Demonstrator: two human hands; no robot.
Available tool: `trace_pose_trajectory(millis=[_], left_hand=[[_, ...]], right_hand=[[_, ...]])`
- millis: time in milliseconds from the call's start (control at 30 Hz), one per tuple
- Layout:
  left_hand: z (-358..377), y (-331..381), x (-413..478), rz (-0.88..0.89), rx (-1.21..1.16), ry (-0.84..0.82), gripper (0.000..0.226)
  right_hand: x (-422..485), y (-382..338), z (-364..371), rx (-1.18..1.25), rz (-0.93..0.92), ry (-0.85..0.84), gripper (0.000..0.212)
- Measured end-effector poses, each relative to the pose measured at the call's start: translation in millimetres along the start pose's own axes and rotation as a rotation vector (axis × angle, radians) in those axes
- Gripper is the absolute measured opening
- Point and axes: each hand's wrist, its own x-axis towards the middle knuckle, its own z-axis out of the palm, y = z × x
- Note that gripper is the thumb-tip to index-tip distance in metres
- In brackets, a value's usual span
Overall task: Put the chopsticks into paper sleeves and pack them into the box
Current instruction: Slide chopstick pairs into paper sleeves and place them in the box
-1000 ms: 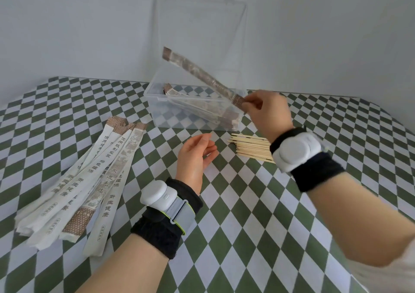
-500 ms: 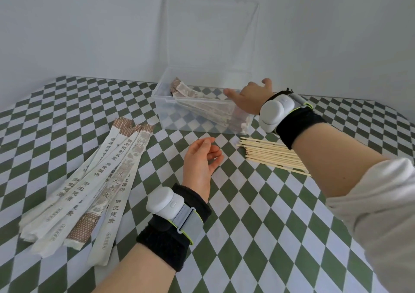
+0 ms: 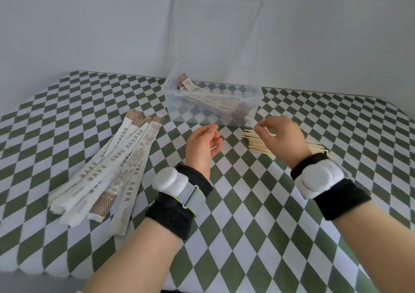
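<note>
The table [image 3: 247, 236] wore a green-and-white checked cloth. On it lay paper sleeves [image 3: 116, 171], a clear box [image 3: 202, 113] and bare chopsticks [image 3: 258, 144].

Your right hand [image 3: 280, 140] is hovering over the loose chopsticks [image 3: 252, 143], fingers [image 3: 263, 128] curled, blurred. Your left hand [image 3: 202, 149] is hanging loosely curled near the paper sleeves [image 3: 116, 171]. The open box [image 3: 202, 94] is holding sleeved chopsticks [image 3: 187, 84].

On the table [image 3: 247, 214], the box [image 3: 190, 115] is set at the back, with sleeved pairs [image 3: 215, 103] laid inside. Paper sleeves [image 3: 112, 171] are piled front-left; bare chopsticks [image 3: 252, 143] are heaped front-right, beneath the right hand [image 3: 281, 140]. The left hand [image 3: 201, 149] is held between the piles.
</note>
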Motion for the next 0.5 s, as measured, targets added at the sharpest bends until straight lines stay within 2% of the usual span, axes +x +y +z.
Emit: trace_pose_trajectory(millis=[67,133,300,367,433,500], left_hand=[[-14,20,3,0.024,0.082,-0.036,0.011],[-33,44,7,0.076,0.263,-0.055,0.010],[-93,94,20,0.205,0.955,0.090,0.019],[-108,102,19,0.154,1.170,0.076,0.016],[-119,99,20,0.088,1.534,0.085,0.015],[-127,92,20,0.040,1.786,0.114,0.029]], right_hand=[[-24,8,10,0.014,0.076,-0.019,0.017],[-41,13,17,0.053,0.109,-0.020,0.014],[-49,12,24,0.042,0.046,0.009,0.013],[-49,10,25,0.035,0.034,-0.004,0.013],[-50,11,25,0.028,0.010,-0.027,0.012],[-50,11,26,0.027,-0.011,-0.054,0.012]])
